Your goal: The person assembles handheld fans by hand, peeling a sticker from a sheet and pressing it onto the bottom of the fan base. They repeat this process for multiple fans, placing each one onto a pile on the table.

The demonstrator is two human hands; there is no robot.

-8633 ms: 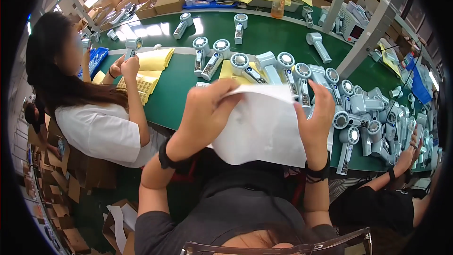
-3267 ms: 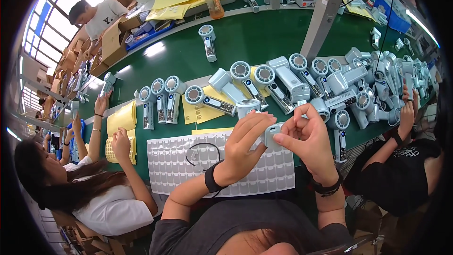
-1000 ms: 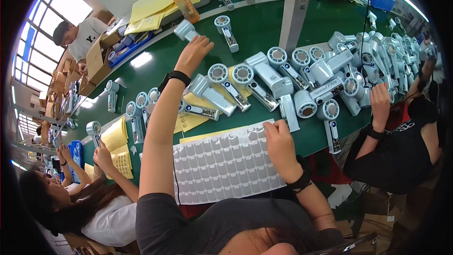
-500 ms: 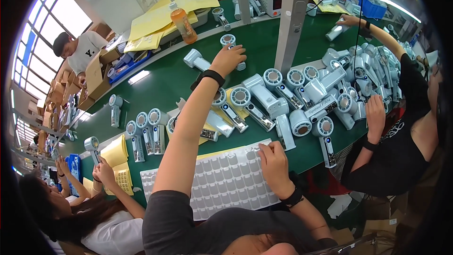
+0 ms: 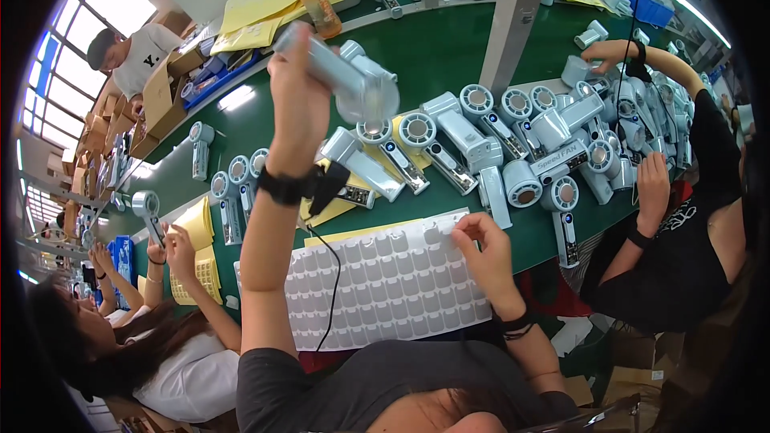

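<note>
My left hand (image 5: pixel 301 108) is raised over the table, wrapped round the handle of a pale blue handheld fan (image 5: pixel 341 72). The fan is smeared by motion, its round head toward the right. A black strap with a thin cable circles that wrist. Below lies a white sticker sheet (image 5: pixel 377 289) with rows of grey rounded pieces. My right hand (image 5: pixel 488 261) pinches the sheet near its upper right corner, thumb and forefinger together; whether a single sticker is between them cannot be seen. Just beyond the sheet, several fans (image 5: pixel 441 162) lie with open handles showing circuit boards.
A large heap of fans (image 5: pixel 642 120) covers the table's right side, where a co-worker in black reaches in. A metal post (image 5: pixel 513 24) rises from the table. An orange bottle (image 5: pixel 318 4) stands by yellow sheets (image 5: pixel 257 12). Another co-worker at left holds a fan (image 5: pixel 147 207).
My left hand has lifted a fan off the far table and drawn it back to the left. My right hand has shifted slightly rightward, with the sheet's corner moving along.
</note>
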